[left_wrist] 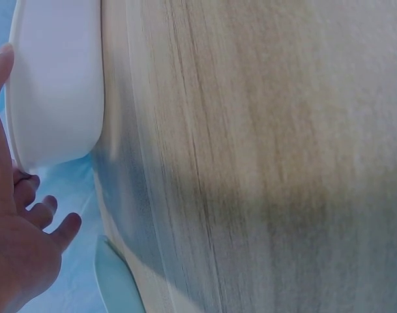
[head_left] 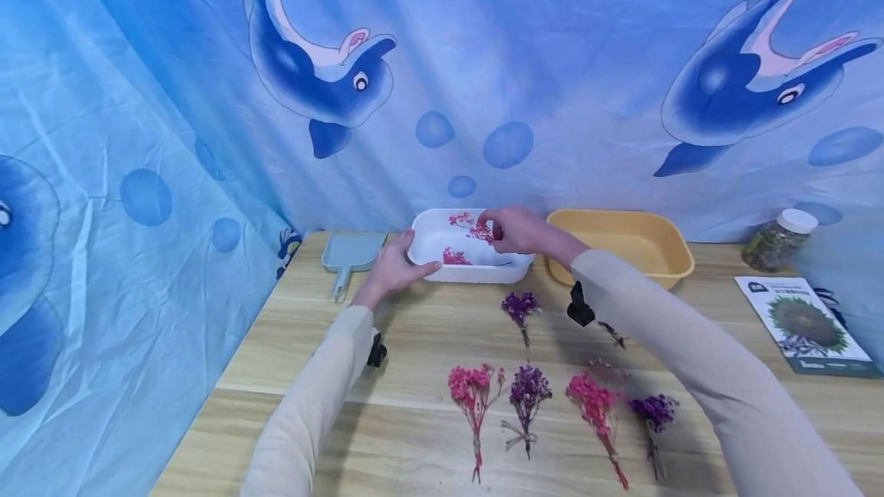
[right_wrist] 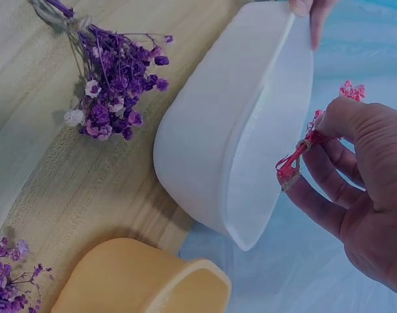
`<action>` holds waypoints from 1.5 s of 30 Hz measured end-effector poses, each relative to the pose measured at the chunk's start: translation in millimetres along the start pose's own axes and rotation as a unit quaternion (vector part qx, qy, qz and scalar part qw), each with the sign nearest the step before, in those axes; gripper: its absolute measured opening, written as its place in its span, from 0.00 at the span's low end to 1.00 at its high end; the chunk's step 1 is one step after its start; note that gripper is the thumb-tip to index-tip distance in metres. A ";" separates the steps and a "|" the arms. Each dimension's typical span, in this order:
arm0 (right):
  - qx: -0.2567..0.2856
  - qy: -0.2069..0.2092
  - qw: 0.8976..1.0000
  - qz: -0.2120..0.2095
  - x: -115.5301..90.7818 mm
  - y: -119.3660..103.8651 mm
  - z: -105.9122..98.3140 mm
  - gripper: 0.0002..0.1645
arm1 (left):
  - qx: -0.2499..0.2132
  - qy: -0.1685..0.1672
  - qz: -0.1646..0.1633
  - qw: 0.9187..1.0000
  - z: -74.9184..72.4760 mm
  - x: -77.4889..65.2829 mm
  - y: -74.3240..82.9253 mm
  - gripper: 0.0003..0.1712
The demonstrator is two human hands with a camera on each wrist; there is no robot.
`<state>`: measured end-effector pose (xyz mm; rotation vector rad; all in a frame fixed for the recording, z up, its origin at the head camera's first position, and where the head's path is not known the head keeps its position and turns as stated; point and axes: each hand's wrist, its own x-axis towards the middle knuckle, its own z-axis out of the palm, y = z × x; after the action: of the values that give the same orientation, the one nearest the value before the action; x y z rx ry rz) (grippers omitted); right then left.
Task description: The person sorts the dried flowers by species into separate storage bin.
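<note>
A white plastic basin (head_left: 476,274) stands at the back of the table. My left hand (head_left: 397,267) holds its left end, thumb on the front rim and fingers at the side; the left wrist view shows the other fingers loosely bent off the wall. Over the basin, my right hand (head_left: 514,230) pinches a small bunch of pink dried flowers (head_left: 481,232); its twine-tied stems show in the right wrist view. More pink blossoms (head_left: 453,256) appear inside the basin. Nearest in front lies a purple dried flower bunch (head_left: 519,307).
A yellow basin (head_left: 680,259) stands right of the white one, under my right forearm. Pink bunches (head_left: 473,390) and purple bunches (head_left: 530,390) lie in front. A pale blue dustpan-like tool (head_left: 348,251) is at left; a lidded jar (head_left: 779,240) and seed packet (head_left: 808,324) at right.
</note>
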<state>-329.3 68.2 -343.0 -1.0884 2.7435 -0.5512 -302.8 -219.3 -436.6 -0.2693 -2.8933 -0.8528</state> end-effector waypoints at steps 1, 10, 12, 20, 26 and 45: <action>-0.005 -0.003 1.000 0.003 1.9 0.5 1.2 0.33 | -0.001 -0.001 -0.001 1.000 0.1 0.1 0.3 0.63; -0.016 -0.019 0.999 0.023 16.5 1.6 11.2 0.33 | -0.009 0.000 -0.006 1.000 -0.5 -0.3 1.9 0.64; -0.020 -0.015 1.000 0.011 18.8 4.3 15.0 0.32 | -0.010 0.000 -0.004 1.000 -0.3 -0.5 2.1 0.64; -0.041 -0.010 0.999 -0.016 26.6 13.1 27.8 0.29 | -0.013 0.000 -0.005 1.000 0.6 -1.6 4.0 0.64; -0.040 -0.015 0.999 -0.011 31.1 13.9 30.2 0.29 | 0.003 -0.002 -0.005 1.000 1.2 0.3 2.6 0.64; -0.021 0.001 1.000 -0.017 25.1 11.2 25.5 0.31 | 0.004 -0.005 -0.008 1.000 -0.6 -2.0 3.1 0.64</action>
<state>-348.1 51.3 -370.6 -1.1474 2.7557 -0.5021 -300.2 -217.4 -434.8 -0.2497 -2.9117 -0.8456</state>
